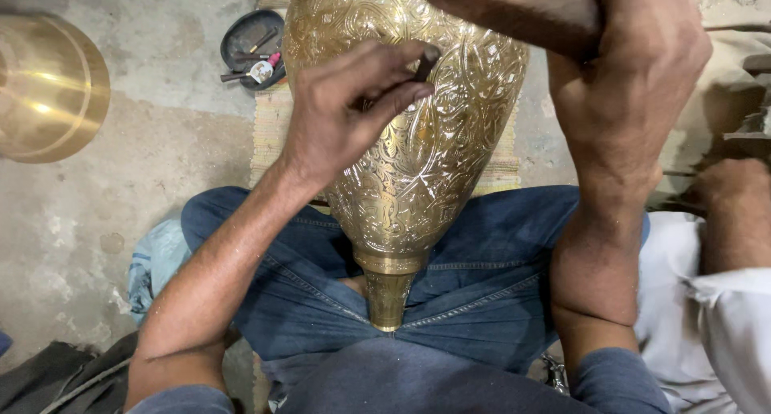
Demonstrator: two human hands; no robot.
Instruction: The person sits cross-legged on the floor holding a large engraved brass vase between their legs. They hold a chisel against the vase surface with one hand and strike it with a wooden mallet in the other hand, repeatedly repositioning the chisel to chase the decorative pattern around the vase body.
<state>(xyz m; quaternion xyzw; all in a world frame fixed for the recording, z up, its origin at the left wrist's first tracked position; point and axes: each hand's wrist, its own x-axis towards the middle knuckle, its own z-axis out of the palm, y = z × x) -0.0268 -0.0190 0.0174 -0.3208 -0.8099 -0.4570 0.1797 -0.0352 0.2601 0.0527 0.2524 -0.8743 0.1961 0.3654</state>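
From the head camera, a large engraved brass vase (pixel 418 141) lies tilted across the person's lap, its narrow neck pointing down between blue-jeaned thighs. The left hand (pixel 345 113) rests on the vase's flank, its fingers (pixel 393 97) pinched together on a small dark punch (pixel 426 65) whose tip meets the engraved surface. The right hand (pixel 634 69) is raised above the vase, its fingers curled tight around a dark wooden handle (pixel 514 8). A plain brass vessel (pixel 48 85) sits on the concrete floor (pixel 169 157) at left; a dark tray of small tools (pixel 253 48) lies beyond. Another person's arm (pixel 735 213) shows at right.
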